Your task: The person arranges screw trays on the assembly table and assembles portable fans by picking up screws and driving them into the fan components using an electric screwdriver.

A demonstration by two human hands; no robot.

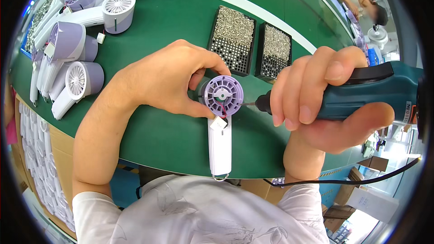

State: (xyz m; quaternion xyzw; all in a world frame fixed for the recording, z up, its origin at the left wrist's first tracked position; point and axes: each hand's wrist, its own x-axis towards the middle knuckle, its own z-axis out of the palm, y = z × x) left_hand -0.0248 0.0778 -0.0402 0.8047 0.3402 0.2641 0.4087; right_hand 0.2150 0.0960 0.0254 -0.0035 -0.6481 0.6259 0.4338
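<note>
My left hand (176, 79) grips the round purple head of a handheld fan (223, 94), thumb and fingers curled about its left side. The fan's white handle (220, 147) points toward me and ends in a metal ring at the table edge. Red and black wires with a white connector (219, 123) hang out of the head's face. In my right hand (316, 95) is a teal electric screwdriver (375, 91), its fingers wrapped round the body. The bit (249, 104) points left, its tip at the right rim of the fan head; I cannot tell whether it touches.
Two black perforated trays (217, 54) (267, 67) full of small screws stand beyond the fan. Several white and purple fans (83, 79) pile up at the left. A cardboard box of white parts (40, 153) sits lower left. A black cord (348, 181) trails at right. Another person (357, 0) works far right.
</note>
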